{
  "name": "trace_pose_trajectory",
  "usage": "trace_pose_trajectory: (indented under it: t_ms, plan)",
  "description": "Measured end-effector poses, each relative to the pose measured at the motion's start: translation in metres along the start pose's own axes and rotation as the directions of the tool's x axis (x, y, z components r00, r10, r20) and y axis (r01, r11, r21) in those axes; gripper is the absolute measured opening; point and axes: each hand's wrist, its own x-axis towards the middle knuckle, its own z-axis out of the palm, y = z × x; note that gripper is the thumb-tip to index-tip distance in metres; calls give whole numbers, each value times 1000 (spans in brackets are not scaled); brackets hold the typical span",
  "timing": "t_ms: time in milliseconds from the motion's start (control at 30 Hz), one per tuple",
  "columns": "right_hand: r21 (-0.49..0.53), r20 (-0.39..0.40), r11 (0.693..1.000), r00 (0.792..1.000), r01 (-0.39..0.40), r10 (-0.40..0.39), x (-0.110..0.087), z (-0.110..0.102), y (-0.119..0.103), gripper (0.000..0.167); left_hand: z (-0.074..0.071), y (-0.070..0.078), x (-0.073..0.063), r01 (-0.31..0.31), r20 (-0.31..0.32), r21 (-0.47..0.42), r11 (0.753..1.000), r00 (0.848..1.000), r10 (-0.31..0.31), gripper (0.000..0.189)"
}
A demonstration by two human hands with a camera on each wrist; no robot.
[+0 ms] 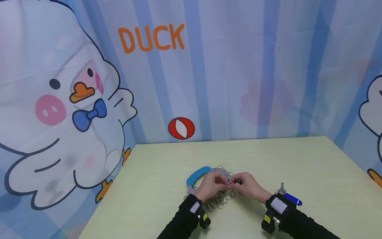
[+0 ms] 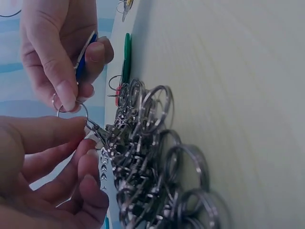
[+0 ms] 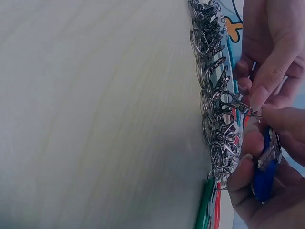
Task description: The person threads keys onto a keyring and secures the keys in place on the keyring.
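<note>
A bunch of metal snap hooks with split rings [image 1: 219, 200] hangs from a round holder with a blue band [image 1: 198, 175] on the table. My left hand [image 1: 210, 186] pinches one snap hook [image 2: 98, 132] at the bunch's edge, where it meets a thin key ring [image 2: 82, 109]. Facing it, my right hand [image 1: 249, 187] pinches that ring. A blue key tag [image 3: 266, 183] and a metal key [image 3: 270, 155] lie within the right hand's curled fingers. Whether the hook is through the ring is hidden by the fingertips.
Another key with a blue tag [image 1: 292, 199] lies on the pale table [image 1: 161, 212], beside my right wrist. Green [image 3: 205, 205] and red tags [image 3: 218, 205] are by the bunch. A printed curtain [image 1: 226, 83] stands behind the table.
</note>
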Motion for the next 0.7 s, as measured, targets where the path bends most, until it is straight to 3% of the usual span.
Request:
trace_pose_trajectory:
  t_ms: [133,267,367,533,700]
  plan:
    - [13,10,1000,1000,-21,21,-1,-1,1,9,-1,0,-1,30,-2,21,999,1000,-30,3]
    - [26,35,999,999,-25,24,-2,-1,2,12,-1,2,0,-15,15,45,999,1000,14,4]
    - [19,9,1000,1000,-21,21,-3,0,1,12,0,3,0,-42,23,59,997,999,41,2]
    - [0,-44,1000,999,-7,7,-3,-1,1,10,1,2,0,-34,7,74,997,999,34,3]
    - [65,8,998,1000,-4,4,-4,-3,2,18,2,-1,0,-63,-4,95,993,998,63,6]
